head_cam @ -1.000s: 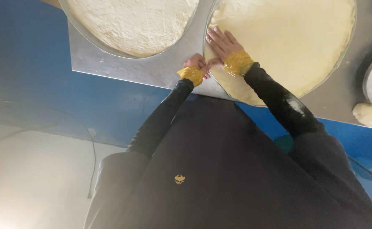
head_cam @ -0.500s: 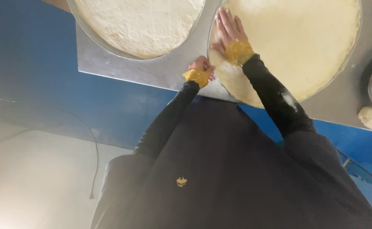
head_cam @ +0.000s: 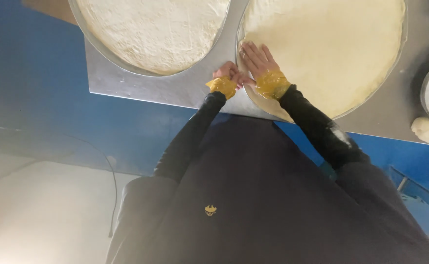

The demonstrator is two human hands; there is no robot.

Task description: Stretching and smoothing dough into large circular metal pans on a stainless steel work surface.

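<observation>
Dough rounds: two (head_cam: 322, 49) (head_cam: 156, 29); dough lump (head_cam: 428, 130): one; right hand (head_cam: 258, 61) flat.

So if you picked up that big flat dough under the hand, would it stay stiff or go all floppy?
Probably floppy: the dough is spread thin across its whole round pan, so it would likely sag. It looks soft under the flat right hand, so a push may dent it. It shouldn't roll.

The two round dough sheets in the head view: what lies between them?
Between the left dough sheet and the right dough sheet, the head view shows a bare strip of metal table; nearer the person, the left hand rests there.
</observation>
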